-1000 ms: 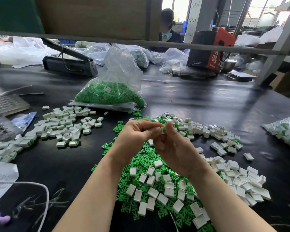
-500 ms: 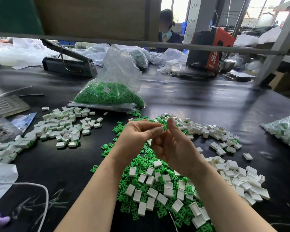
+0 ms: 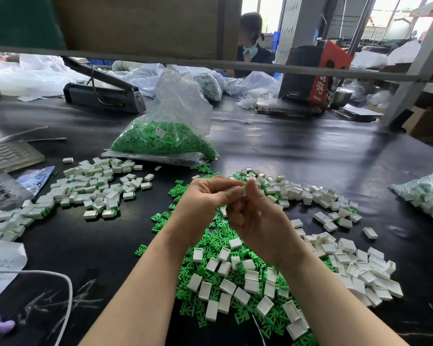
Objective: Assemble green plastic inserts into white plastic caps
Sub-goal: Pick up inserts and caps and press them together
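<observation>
Above the middle of the black table my left hand (image 3: 205,198) and my right hand (image 3: 260,221) meet, fingertips together. Between them they pinch one small white cap (image 3: 243,190); my right thumb lies against its side. Any insert in that cap is hidden by the fingers. Under my wrists lies a heap of loose green inserts (image 3: 210,236) with white caps (image 3: 225,288) scattered on top. More empty white caps (image 3: 355,268) spread out to the right. A pile of caps with green showing at their edges (image 3: 93,188) sits at the left.
A clear bag of green inserts (image 3: 165,138) stands behind the heap. Another bag of parts (image 3: 425,196) lies at the right edge. A heat sealer (image 3: 103,93), a red and black box (image 3: 313,71) and a seated person (image 3: 251,43) are at the back. A white cable (image 3: 68,290) curves at front left.
A green insert showed between my fingertips before; now only the white cap shows there. My right thumb has closed in against the cap. Both hands stay in the same spot.
</observation>
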### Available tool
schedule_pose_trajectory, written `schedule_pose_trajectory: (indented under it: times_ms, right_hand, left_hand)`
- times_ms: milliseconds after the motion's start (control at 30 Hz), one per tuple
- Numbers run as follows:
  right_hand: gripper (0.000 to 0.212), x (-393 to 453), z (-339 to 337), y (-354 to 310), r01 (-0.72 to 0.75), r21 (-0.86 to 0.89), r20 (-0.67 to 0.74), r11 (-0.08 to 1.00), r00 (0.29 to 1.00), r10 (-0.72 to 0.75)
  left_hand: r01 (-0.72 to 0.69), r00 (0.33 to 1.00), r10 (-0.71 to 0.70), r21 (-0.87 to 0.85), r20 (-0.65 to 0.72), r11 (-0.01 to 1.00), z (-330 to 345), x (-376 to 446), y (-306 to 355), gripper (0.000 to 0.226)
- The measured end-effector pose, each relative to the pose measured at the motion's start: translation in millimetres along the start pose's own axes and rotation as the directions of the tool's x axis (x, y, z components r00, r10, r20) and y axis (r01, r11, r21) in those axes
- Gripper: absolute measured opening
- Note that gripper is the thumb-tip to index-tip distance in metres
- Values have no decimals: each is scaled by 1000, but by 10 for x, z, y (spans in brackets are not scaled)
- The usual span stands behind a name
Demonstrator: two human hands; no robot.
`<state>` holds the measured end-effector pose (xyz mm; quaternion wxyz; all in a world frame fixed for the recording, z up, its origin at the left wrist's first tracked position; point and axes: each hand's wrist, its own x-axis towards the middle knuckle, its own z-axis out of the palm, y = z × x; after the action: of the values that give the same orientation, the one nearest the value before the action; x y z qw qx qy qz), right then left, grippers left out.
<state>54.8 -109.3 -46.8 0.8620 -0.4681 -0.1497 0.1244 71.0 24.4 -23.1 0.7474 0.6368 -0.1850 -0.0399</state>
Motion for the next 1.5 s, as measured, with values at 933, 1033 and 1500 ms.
schedule_pose_trajectory:
  times_ms: [933,1033,1500]
  right_hand:
    - [66,-37,-37,-94,-70,-143,1,987,997,71]
    - [67,-50,-25,-125,-72,-151,19,986,997,75]
    - [51,-29,-9,-44,0,-178,5,984,1000,1]
  left_hand:
    - [-97,995,103,282,-7,954,45,-60,98,23]
    - [-83,996,90,267,-13,960,75,-58,98,15]
    - [-98,993,115,321,-35,942,81,-56,77,27]
